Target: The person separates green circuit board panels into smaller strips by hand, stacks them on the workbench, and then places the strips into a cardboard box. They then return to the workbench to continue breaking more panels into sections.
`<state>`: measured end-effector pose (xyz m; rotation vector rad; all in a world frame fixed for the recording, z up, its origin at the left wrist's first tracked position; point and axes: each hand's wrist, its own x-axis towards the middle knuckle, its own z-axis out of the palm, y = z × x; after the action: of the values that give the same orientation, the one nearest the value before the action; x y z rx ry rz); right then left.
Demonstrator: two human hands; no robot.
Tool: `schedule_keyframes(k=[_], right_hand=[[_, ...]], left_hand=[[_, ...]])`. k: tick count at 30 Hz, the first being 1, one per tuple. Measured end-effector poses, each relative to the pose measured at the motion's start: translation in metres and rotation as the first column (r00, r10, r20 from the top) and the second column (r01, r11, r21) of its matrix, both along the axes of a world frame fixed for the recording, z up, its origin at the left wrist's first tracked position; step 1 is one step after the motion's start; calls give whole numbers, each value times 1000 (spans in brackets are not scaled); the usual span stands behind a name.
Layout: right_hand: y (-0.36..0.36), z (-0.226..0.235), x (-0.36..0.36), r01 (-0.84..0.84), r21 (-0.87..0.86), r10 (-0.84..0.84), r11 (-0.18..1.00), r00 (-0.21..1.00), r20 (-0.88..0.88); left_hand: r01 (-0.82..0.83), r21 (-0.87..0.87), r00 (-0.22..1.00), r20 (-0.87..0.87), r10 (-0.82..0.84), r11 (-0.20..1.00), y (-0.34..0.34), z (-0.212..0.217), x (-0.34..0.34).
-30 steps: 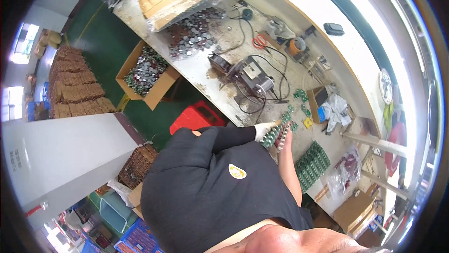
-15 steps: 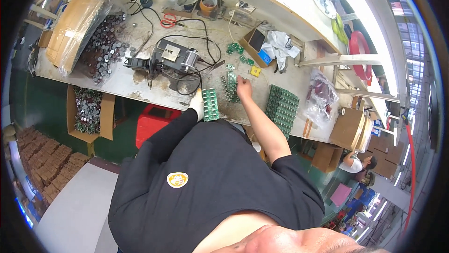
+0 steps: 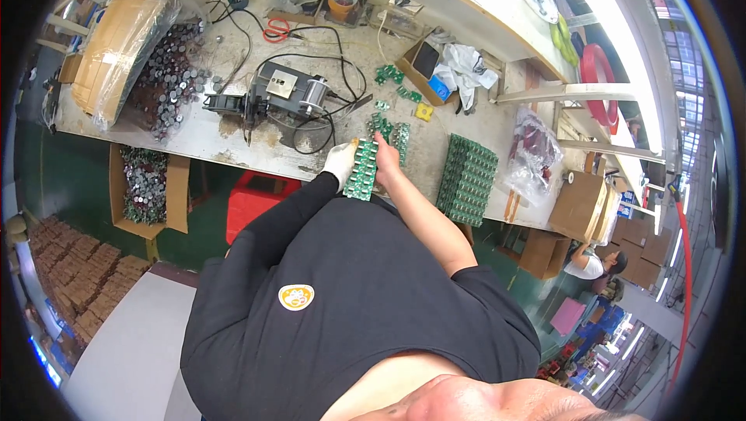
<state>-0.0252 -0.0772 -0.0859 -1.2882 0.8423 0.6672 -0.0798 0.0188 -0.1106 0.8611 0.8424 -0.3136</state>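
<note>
A green circuit board panel (image 3: 361, 174), with rows of small pale parts, is held upright close to my body at the bench's front edge. My left hand (image 3: 339, 163), in a white glove, is closed on its left side. Bare, my right hand (image 3: 388, 160) presses against the panel's upper right edge, its fingers partly hidden. Just beyond lie more circuit boards (image 3: 402, 141) in strips on the worktop. A tall stack of circuit board panels (image 3: 467, 180) stands to the right of my right forearm.
A dark motorised machine (image 3: 291, 94) with cables sits left of centre. Many round metal parts (image 3: 175, 83) are heaped by a wrapped carton (image 3: 120, 55). Behind are red-handled scissors (image 3: 277, 30), an orange pot (image 3: 342, 3), a yellow piece (image 3: 423, 111) and an open box (image 3: 423, 67).
My right hand has come back from the board strips to the held panel. My left hand and the panel have shifted slightly right, toward it.
</note>
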Motion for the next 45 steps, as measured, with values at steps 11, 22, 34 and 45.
schedule_keyframes(k=[11, 22, 34, 45], right_hand=[[-45, -41, 10, 11, 629, 102, 778, 984, -144], [-91, -55, 57, -19, -846, 476, 533, 834, 281], [-236, 8, -29, 48, -982, 622, -182, 779, -78], [-258, 24, -30, -32, -991, 749, -131, 651, -121]], left_hand=[[-8, -190, 998, -55, -3, 982, -13, -12, 4], [612, 747, 712, -375, -594, 261, -5, -45, 69], [521, 768, 661, -89, -745, 371, -33, -58, 50], [455, 762, 792, -110, -601, 460, -20, -65, 33]])
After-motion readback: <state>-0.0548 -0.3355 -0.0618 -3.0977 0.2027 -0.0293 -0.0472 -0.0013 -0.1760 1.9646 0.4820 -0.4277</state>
